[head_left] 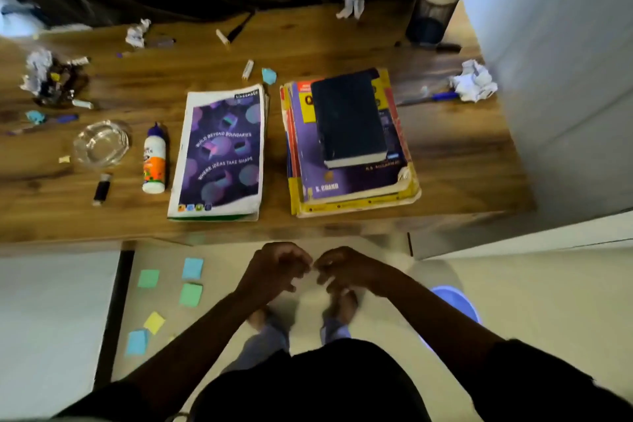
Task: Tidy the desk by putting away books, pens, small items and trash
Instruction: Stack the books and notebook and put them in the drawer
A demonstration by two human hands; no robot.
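Nearest, the left hand [277,267] and right hand [346,272] are kept together before the desk [455,161], fingers curled; whether something is pinched cannot be told. Farther, the notebook [219,154] and book stack [349,147] lie near the front edge, probably for easy taking. Crumpled paper [474,80] and a pen holder [435,10] are at far right.

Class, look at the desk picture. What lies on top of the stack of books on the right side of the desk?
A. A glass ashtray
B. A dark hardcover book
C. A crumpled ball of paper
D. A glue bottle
B: the dark hardcover book rests on top of the stack of books, while the glue bottle, glass ashtray and crumpled paper lie on the desk itself.
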